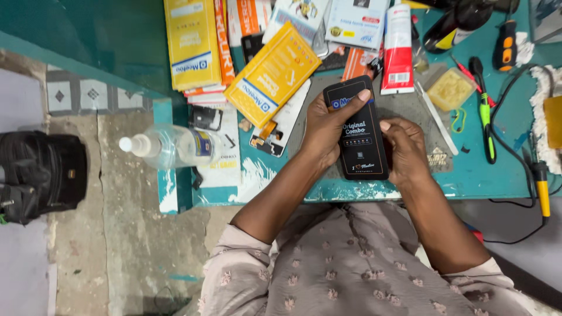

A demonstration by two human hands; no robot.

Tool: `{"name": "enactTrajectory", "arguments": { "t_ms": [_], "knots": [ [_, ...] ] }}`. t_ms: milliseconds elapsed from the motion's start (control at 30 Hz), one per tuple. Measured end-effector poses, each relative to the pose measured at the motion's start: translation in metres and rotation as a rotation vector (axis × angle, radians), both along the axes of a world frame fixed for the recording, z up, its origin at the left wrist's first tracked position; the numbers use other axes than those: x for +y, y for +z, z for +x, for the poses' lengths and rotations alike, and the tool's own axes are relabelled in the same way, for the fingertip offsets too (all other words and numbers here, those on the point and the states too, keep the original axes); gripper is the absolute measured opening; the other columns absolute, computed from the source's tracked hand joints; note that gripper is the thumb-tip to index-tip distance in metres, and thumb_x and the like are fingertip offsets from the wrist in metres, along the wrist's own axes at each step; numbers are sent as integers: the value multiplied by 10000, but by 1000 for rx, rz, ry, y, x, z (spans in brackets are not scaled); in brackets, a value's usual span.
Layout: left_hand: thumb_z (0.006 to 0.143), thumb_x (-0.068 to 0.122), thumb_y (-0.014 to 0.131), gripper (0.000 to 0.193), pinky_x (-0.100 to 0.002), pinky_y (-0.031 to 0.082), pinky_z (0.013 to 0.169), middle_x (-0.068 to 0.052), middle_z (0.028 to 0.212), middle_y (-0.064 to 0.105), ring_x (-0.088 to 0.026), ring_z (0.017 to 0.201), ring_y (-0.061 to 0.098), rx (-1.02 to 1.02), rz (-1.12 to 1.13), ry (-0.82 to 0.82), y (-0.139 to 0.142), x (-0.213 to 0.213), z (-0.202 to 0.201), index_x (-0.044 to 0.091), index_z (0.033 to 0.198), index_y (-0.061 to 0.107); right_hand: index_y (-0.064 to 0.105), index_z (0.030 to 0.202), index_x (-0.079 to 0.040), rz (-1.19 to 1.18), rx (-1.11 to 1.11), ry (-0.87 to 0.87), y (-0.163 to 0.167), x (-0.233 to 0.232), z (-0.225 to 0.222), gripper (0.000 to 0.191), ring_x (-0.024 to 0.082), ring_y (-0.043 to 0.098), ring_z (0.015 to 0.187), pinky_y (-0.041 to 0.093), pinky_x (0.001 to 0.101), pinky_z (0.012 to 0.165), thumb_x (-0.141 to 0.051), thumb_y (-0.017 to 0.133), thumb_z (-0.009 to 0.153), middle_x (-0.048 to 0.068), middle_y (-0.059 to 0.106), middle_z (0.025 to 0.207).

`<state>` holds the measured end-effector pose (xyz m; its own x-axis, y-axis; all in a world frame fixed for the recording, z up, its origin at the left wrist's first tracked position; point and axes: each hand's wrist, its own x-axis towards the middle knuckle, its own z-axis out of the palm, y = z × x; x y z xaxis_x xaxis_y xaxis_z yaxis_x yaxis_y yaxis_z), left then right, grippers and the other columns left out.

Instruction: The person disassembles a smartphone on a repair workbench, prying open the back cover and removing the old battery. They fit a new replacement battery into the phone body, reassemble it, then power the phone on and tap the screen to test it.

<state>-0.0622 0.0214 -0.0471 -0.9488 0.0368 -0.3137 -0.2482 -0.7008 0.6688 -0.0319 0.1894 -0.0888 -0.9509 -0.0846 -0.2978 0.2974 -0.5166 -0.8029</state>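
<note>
Floor first, at my far left: a black bag [41,175] sits on the bare concrete, well apart from the table. Next comes a clear spray bottle [170,146] lying on its side over the table's [492,175] left edge, white nozzle pointing left. Beyond it, along the back of the table, I see a heap of yellow boxes [234,58] and white card packs overlapping one another, one yellow box tilted toward the middle.

At the front edge, near the middle, my left hand [328,126] wraps around the left side of a flat black box [360,131], thumb laid across its upper face. The box stands lengthwise over a grey mat [410,105]. My right hand [404,149] is curled against the box's right side, thumb tip touching its edge. Both hands grip it between them.

Just behind the box stands a white and red tube [398,47]. Further right lie a green-handled tool [485,111], an orange and black screwdriver [504,44] by the back edge, and a yellow-handled soldering iron [541,187] with its black cable hanging over the front right corner.
</note>
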Motion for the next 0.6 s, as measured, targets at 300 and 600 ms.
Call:
{"name": "enactTrajectory", "arguments": {
  "t_ms": [300,600],
  "knots": [
    [842,89,839,286,-278,600,614,-49,909,734,-111,727,700,4,-52,-66,5,7,-21,29,1070,677,706,992,8,0,6,-86,8,-5,-9,118,169,709,734,600,303,682,-77,625,995,106,744,914],
    [847,89,840,253,-274,595,600,-43,879,722,-109,706,693,-39,-38,-67,-1,6,-11,40,1025,667,709,1031,21,52,51,-67,0,2,-2,113,163,702,791,583,290,737,-68,660,982,100,737,946]
  ]
}}
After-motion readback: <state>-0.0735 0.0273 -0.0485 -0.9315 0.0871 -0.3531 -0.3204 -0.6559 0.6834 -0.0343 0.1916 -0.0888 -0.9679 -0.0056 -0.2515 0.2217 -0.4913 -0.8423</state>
